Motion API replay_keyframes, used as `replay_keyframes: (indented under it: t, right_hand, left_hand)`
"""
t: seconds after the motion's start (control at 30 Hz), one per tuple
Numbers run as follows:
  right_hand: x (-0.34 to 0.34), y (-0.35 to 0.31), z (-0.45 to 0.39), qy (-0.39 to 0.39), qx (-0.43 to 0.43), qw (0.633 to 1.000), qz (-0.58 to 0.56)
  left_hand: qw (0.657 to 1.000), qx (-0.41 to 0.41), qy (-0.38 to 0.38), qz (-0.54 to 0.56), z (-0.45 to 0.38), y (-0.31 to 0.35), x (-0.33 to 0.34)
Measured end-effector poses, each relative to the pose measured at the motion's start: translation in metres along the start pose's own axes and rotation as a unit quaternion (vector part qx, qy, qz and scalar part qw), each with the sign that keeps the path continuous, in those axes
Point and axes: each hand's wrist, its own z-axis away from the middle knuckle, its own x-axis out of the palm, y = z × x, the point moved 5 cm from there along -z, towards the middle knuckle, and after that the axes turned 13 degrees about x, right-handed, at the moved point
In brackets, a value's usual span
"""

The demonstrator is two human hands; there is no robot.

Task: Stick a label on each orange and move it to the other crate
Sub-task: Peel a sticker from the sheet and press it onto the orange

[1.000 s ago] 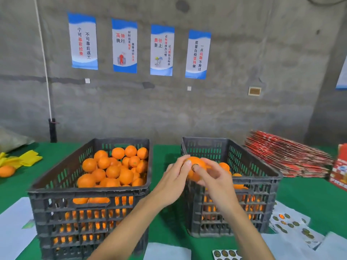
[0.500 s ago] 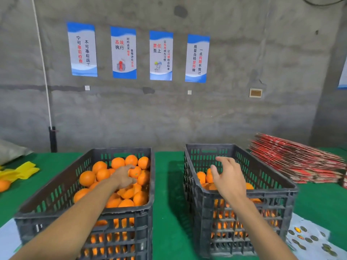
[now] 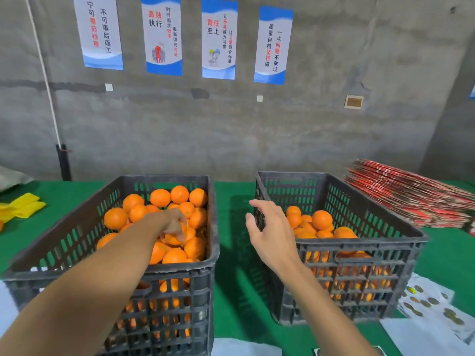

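Head view: left hand (image 3: 174, 224) down in left crate (image 3: 164, 273), fingers on orange (image 3: 177, 238) in pile; grip closure unclear, fingers hidden. Right hand (image 3: 270, 232) empty, fingers spread loose, over near-left rim of right crate (image 3: 359, 246). Label sheet (image 3: 426, 304) on bench, right of right crate, nearer right hand. Open green gap between crates.

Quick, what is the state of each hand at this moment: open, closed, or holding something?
Left hand: down among the oranges in the left crate; its grip cannot be told.
Right hand: open, holding nothing, beside the right crate.
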Motion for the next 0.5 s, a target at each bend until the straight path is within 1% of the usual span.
replay_keyframes:
  t: [0.07, 0.13, 0.2, 0.27, 0.3, 0.37, 0.43, 0.5]
  right_hand:
    - [-0.001, -0.004, 0.009, 0.003, -0.015, 1.000, -0.007]
    - [-0.003, -0.007, 0.018, -0.003, -0.027, 0.999, -0.021]
    - [-0.005, -0.007, 0.029, -0.018, -0.022, 0.999, -0.042]
    - [-0.005, -0.004, 0.040, -0.037, -0.002, 0.997, -0.074]
    - [-0.005, -0.001, 0.047, -0.048, 0.011, 0.995, -0.088]
    - [-0.006, 0.006, 0.063, -0.071, 0.035, 0.992, -0.100]
    - [-0.006, 0.015, 0.081, -0.089, 0.060, 0.988, -0.107]
    - [-0.007, 0.022, 0.099, -0.099, 0.083, 0.984, -0.124]
  left_hand:
    - [0.997, 0.023, 0.070, 0.011, 0.005, 0.010, -0.015]
    - [0.982, 0.065, 0.175, 0.005, 0.019, 0.030, -0.039]
    - [0.949, 0.120, 0.292, 0.029, 0.045, 0.054, -0.060]
    - [0.898, 0.166, 0.397, 0.088, 0.077, 0.078, -0.069]
    - [0.872, 0.189, 0.436, 0.121, 0.094, 0.089, -0.067]
    - [0.824, 0.238, 0.475, 0.199, 0.127, 0.112, -0.052]
    - [0.785, 0.282, 0.477, 0.276, 0.157, 0.134, -0.029]
    - [0.756, 0.320, 0.471, 0.322, 0.184, 0.154, 0.000]
